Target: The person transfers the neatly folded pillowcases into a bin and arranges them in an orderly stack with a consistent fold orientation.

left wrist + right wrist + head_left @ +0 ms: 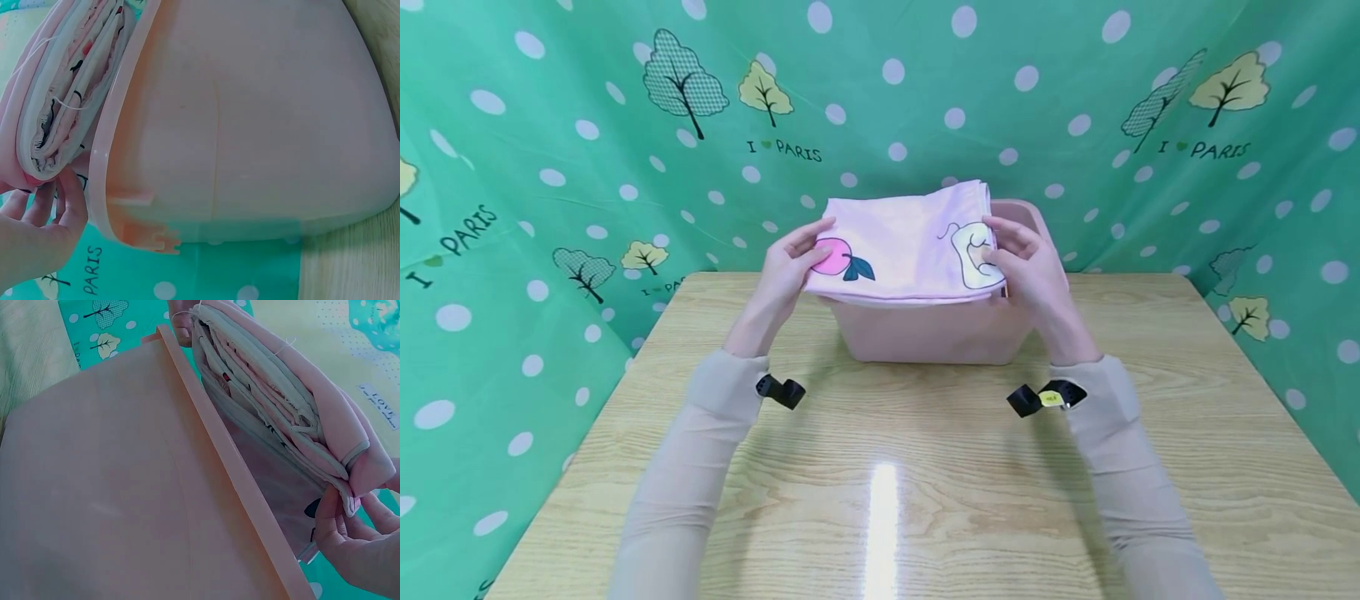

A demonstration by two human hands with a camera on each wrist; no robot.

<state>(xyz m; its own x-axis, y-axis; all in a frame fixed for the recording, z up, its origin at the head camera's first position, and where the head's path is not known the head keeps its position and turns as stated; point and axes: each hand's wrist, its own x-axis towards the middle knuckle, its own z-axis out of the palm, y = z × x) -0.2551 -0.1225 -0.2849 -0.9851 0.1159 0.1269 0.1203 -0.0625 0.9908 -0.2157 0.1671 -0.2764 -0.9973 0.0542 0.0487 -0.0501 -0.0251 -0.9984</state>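
Observation:
A folded pink cloth (902, 242) with a printed fruit and a white figure is held level above a pink plastic bin (932, 333). My left hand (790, 262) grips its left edge, thumb on top and fingers beneath. On the opposite edge my right hand (1030, 262) pinches it the same way. From below, the left wrist view shows several stacked layers of the cloth (62, 100) beside the bin's rim, with the left fingers (69, 206) under them. In the right wrist view the right fingers (331, 519) press against the cloth's corner. The bin's inside is mostly hidden.
The bin stands on a wooden table (925, 433), near its back edge. A green dotted curtain (887, 108) with printed trees hangs behind the table and along both sides. Both wrists wear black straps with small cameras.

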